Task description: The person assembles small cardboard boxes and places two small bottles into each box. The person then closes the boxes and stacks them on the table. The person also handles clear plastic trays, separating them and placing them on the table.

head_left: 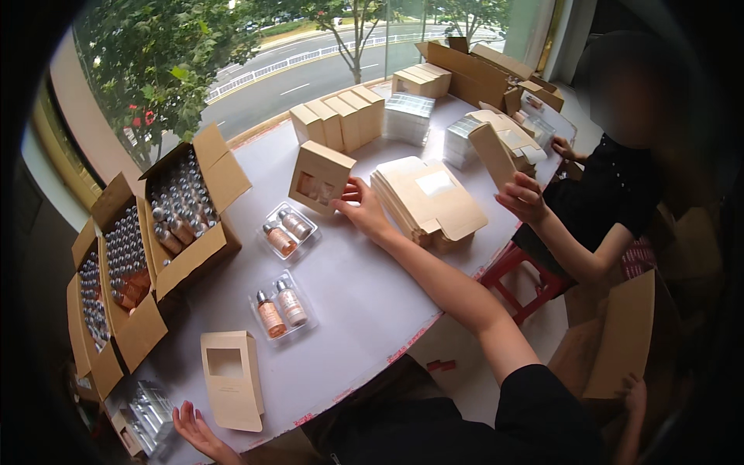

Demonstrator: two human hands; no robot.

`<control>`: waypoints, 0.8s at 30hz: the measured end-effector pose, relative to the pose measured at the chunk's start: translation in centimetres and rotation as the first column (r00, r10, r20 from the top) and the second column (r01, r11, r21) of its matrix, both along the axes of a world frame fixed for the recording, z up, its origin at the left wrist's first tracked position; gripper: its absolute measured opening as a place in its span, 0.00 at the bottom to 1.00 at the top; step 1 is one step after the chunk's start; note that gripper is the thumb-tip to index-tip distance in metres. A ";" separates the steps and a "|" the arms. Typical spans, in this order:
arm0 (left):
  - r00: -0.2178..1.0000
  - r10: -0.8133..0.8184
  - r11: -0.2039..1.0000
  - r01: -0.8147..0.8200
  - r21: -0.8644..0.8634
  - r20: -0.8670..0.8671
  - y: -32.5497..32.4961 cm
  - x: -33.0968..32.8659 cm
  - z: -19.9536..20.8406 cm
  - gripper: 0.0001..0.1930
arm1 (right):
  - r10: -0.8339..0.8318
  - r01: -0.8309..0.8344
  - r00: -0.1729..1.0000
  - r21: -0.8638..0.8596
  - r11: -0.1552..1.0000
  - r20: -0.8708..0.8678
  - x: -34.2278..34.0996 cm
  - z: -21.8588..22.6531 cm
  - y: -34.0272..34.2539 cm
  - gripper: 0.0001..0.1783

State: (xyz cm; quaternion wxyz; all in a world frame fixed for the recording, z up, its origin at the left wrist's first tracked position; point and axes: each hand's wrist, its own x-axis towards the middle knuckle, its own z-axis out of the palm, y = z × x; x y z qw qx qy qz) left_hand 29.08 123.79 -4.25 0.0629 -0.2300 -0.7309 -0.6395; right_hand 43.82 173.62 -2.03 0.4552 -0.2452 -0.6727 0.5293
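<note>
Windowed box (320,174) is at the R grip (349,203), over the desk (372,310) twd its far side: thumb & fingers closed on its lower R corner, rest of box sticking out up & L of the hand. Can't tell if its bottom edge touches the desk. Box = plain tan cardbd, squarish front, tilted a bit, w/ a cut-out window in the lower pt; pinkish contents show thru, too blurry to ID. L grip (203,434) is well apart from it, nr the bottom of the view: fingers loosely spread, nothing held, btwn a stack of clear trays (151,415) on its L and a 2nd tan box (239,399) on its R, that one lying window-up w/ a flap out. Just below the held box: clear tray w/ 2 bottles (281,239), one orange, one paler, dark caps; another such pair (271,318) in a tray nearer the body. Just R of the R grip, a pile of flat tan cartons (422,198); behind, a row of upright tan boxes (341,120) & a clear tray stack (407,116). Far L, 3 open cardbd cartons (198,263) packed w/ silver-capped bottles. Across on the R, co-worker (620,186) in black top holds up a tan box (490,155); red stool (531,291) below. Street & trees outside the window.
</note>
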 end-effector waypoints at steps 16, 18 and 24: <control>0.982 -0.005 0.985 -0.028 -0.172 -0.187 1.7 0.8 1.1 0.20 | -0.086 0.083 0.996 0.081 0.993 0.035 0.4 -1.1 0.3 0.27; 0.981 -0.023 0.990 -0.005 -0.140 -0.193 1.4 0.2 0.0 0.21 | -0.088 0.085 0.996 0.077 0.993 0.025 0.4 -1.0 0.1 0.26; 0.991 -0.068 0.993 0.057 -0.100 -0.118 1.3 0.1 -0.2 0.21 | -0.186 0.180 0.982 0.147 0.973 0.024 0.5 -1.4 0.4 0.25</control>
